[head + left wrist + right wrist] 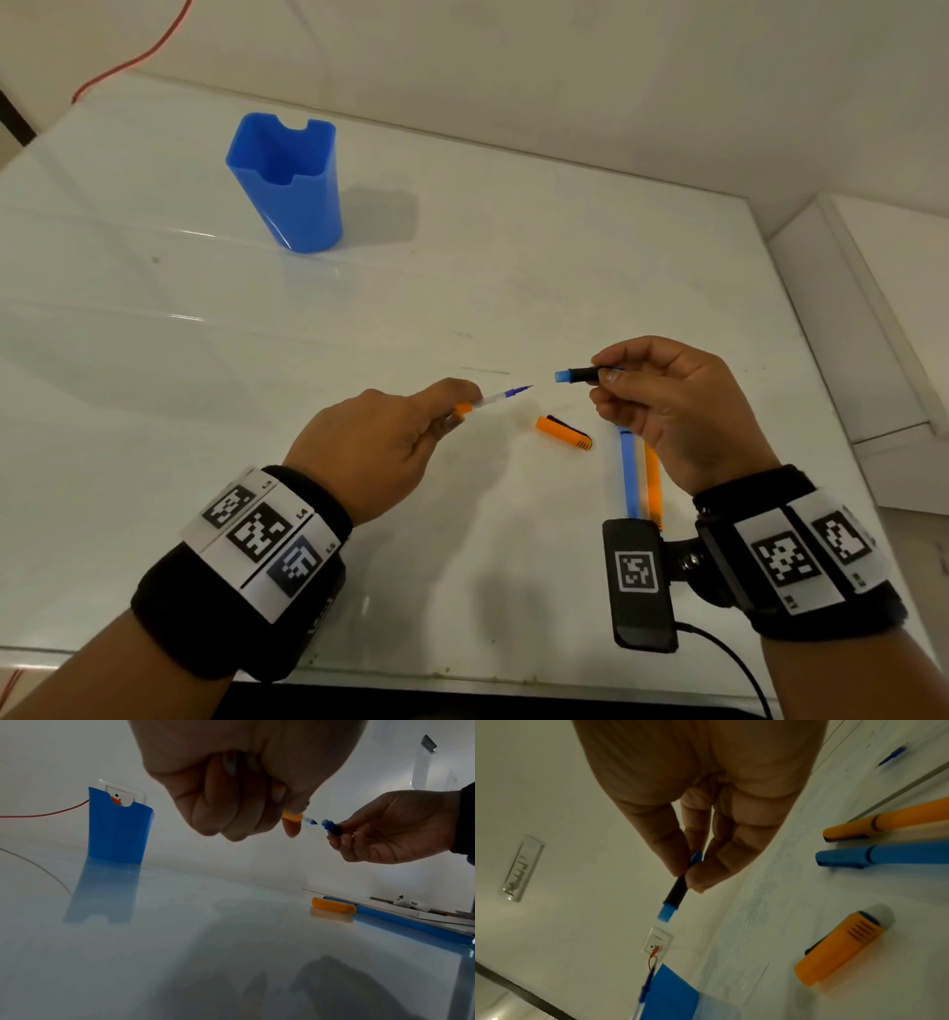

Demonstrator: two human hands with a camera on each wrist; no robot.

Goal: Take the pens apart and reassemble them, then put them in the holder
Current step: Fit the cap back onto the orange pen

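Refill [500,395]: hovering just below the middle of the head view, being pinched at its orange end by left hand [375,447], thumb and forefinger clamped on it, remaining fingers curling under. Pointing its fine tip to the right, likely for threading into the open mouth facing it.

Grip section [577,375]: hanging just right of that tip, blue collar leading and black sleeve behind, being pinched at its rear by right hand [678,406], fingertips closed round it. Standing slightly apart from the tip and not yet touching. Seemingly lining up for reassembly, with both pieces lifted off the surface for free aiming.

Orange cap [563,433]: lying loose on table [462,257] just below the gap between the 2 pieces, probably waiting for later.

2 whole pens: blue pen [629,473] and orange pen [652,483] lying side by side under the right palm, partly hidden in the head view, showing their capped ends in the right wrist view.

Holder [287,185]: standing upright in the upper left of the head view, well apart from both hands, showing no pens inside.

Further out: red cable [133,56] trailing across the top left corner towards a wall socket [123,795] behind the holder. Nothing blocking the short path between tip and collar; only the narrowness of the opening calling for care.
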